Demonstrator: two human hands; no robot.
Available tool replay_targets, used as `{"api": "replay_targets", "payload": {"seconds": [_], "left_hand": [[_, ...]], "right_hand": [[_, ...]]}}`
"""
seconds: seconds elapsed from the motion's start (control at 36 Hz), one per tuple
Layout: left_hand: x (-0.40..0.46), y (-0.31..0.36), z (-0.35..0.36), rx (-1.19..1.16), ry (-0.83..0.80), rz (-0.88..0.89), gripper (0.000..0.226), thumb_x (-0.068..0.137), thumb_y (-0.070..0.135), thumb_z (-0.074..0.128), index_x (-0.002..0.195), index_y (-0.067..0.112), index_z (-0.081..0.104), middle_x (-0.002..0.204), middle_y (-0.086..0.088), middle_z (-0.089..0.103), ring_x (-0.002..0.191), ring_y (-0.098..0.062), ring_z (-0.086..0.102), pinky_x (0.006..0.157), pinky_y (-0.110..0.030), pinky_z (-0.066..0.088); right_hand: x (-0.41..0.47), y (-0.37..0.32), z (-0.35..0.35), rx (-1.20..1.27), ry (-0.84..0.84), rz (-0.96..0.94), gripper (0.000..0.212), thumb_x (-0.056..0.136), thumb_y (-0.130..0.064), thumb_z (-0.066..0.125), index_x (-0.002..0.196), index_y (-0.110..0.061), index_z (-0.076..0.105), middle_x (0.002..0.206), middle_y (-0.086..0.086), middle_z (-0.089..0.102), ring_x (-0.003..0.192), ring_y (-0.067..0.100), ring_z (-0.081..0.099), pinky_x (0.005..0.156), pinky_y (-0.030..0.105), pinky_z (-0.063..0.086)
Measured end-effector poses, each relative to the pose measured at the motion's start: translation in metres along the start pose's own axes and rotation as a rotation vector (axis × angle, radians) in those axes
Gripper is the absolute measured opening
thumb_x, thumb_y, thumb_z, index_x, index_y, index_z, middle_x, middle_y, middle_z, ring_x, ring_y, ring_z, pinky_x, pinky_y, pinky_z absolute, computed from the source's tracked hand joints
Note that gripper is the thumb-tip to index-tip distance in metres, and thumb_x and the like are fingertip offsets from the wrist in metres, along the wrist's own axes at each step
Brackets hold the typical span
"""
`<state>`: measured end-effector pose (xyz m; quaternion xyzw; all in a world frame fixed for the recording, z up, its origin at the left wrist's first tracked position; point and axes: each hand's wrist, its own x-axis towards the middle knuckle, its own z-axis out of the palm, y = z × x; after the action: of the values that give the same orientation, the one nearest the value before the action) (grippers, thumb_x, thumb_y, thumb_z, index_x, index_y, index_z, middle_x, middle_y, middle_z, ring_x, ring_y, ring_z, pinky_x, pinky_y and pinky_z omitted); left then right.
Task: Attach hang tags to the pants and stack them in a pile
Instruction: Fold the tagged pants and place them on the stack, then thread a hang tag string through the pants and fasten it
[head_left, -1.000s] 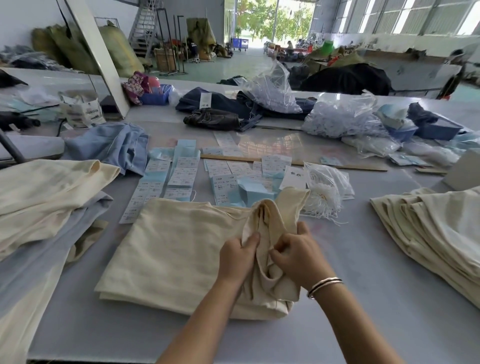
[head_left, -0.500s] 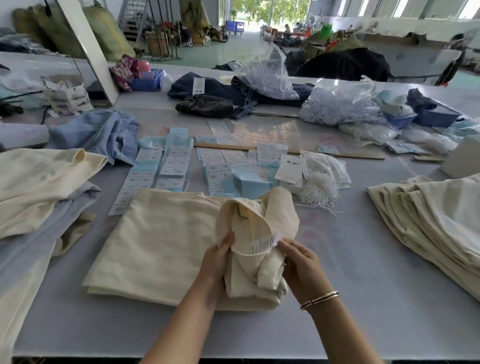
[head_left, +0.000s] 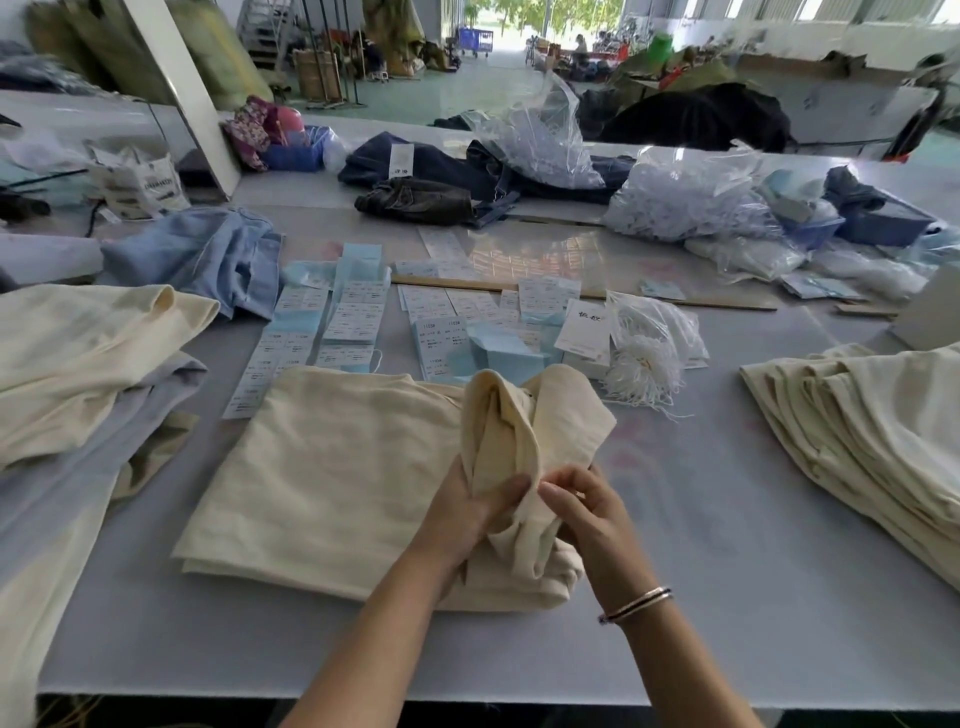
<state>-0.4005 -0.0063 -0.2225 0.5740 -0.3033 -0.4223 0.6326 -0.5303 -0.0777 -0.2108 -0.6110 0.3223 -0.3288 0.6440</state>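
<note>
head | both hands bunching up the cream pants (head_left: 332, 478), folded at 6 o'clock on the worktop (head_left: 727, 597) | left hand (head_left: 470, 512) grips the raised waistband, right hand (head_left: 587, 506) pinches it | hang tags (head_left: 353, 317) at 12 | cream pile (head_left: 872, 441) at 3

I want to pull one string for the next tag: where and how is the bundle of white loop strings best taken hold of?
Take the bundle of white loop strings at its frayed near end, where loose strands fan out past the clear bag. Come from the near right side with the right hand in a pinch grip; the cream pants and blue hang tags crowd its left.
</note>
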Motion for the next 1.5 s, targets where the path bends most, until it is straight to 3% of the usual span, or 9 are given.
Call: {"api": "replay_targets", "payload": {"seconds": [0.17,0.39,0.64,0.75,1.06,1.14,1.22,1.36,1.5], "left_hand": [[0.000,-0.004,0.006,-0.002,0.033,-0.015,0.076,0.055,0.048,0.082,0.121,0.018,0.059,0.111,-0.007,0.070,0.104,-0.024,0.066,0.095,-0.047,0.052],[-0.001,-0.002,0.008,-0.079,0.041,-0.051,0.075,0.060,0.049,0.082,0.123,0.017,0.058,0.113,-0.008,0.070,0.107,-0.027,0.065,0.097,-0.052,0.049],[0.001,-0.011,0.010,-0.053,0.139,-0.096,0.053,0.076,0.046,0.073,0.123,0.024,0.059,0.113,-0.002,0.070,0.106,-0.023,0.065,0.096,-0.048,0.051],[0.003,-0.021,0.005,-0.208,0.182,-0.212,0.027,0.094,0.023,0.059,0.120,0.020,0.063,0.112,-0.009,0.070,0.107,-0.031,0.064,0.096,-0.054,0.050],[-0.001,0.000,0.016,-0.255,-0.098,-0.105,0.041,0.093,0.037,0.051,0.132,0.024,0.055,0.120,-0.001,0.068,0.112,-0.020,0.063,0.094,-0.034,0.050],[-0.003,0.006,0.030,-0.019,-0.393,-0.095,0.042,0.096,0.042,0.047,0.136,0.027,0.051,0.128,0.003,0.064,0.117,-0.013,0.060,0.098,-0.026,0.047],[0.007,0.002,0.044,0.334,-0.570,-0.055,0.032,0.099,0.022,0.052,0.129,0.017,0.059,0.127,-0.001,0.064,0.118,-0.010,0.059,0.101,-0.021,0.044],[0.048,-0.017,0.029,1.065,-0.293,0.280,0.039,0.095,0.035,0.055,0.133,0.026,0.056,0.148,0.000,0.044,0.135,-0.015,0.040,0.114,-0.029,0.026],[0.072,-0.043,-0.008,1.501,-0.175,0.212,0.064,0.093,0.060,0.036,0.150,0.039,0.019,0.162,0.003,0.003,0.148,-0.013,-0.001,0.118,-0.047,-0.001]], "right_hand": [[-0.007,-0.004,0.003,-0.320,-0.029,-0.102,0.031,0.067,-0.035,0.074,0.079,-0.010,0.060,0.092,-0.003,0.049,0.074,0.006,0.051,0.068,0.023,0.046],[-0.009,0.001,-0.002,-0.089,-0.080,-0.033,0.007,0.083,0.004,0.065,0.086,0.009,0.062,0.109,0.025,0.048,0.092,0.038,0.057,0.087,0.057,0.047],[-0.011,0.016,-0.001,0.178,-0.035,0.053,0.004,0.069,-0.009,0.069,0.067,-0.006,0.068,0.100,0.013,0.051,0.083,0.022,0.062,0.073,0.035,0.055],[-0.006,0.020,-0.005,0.369,0.038,0.157,0.040,0.080,0.015,0.051,0.053,-0.012,0.061,0.084,0.013,0.046,0.064,0.016,0.058,0.057,0.024,0.052],[-0.003,0.017,-0.038,0.621,0.094,0.181,0.026,0.070,-0.005,0.048,0.089,0.006,0.061,0.077,0.019,0.060,0.065,0.025,0.060,0.055,0.026,0.051],[-0.002,0.006,-0.076,0.584,0.121,0.172,0.018,0.065,-0.022,0.063,0.066,-0.008,0.074,0.063,0.008,0.067,0.054,0.017,0.065,0.048,0.021,0.052],[0.006,0.003,-0.115,0.442,0.259,0.341,0.032,0.080,-0.036,0.059,0.083,-0.007,0.071,0.070,0.012,0.070,0.057,0.023,0.067,0.048,0.028,0.054],[0.028,0.002,-0.157,-0.352,0.304,0.427,0.059,0.082,0.014,0.059,0.136,-0.004,0.043,0.092,0.008,0.056,0.076,0.023,0.057,0.067,0.035,0.048],[0.059,-0.004,-0.152,-0.901,0.283,0.253,0.054,0.083,0.002,0.061,0.134,-0.003,0.048,0.108,0.016,0.056,0.095,0.028,0.055,0.084,0.031,0.040]]}}
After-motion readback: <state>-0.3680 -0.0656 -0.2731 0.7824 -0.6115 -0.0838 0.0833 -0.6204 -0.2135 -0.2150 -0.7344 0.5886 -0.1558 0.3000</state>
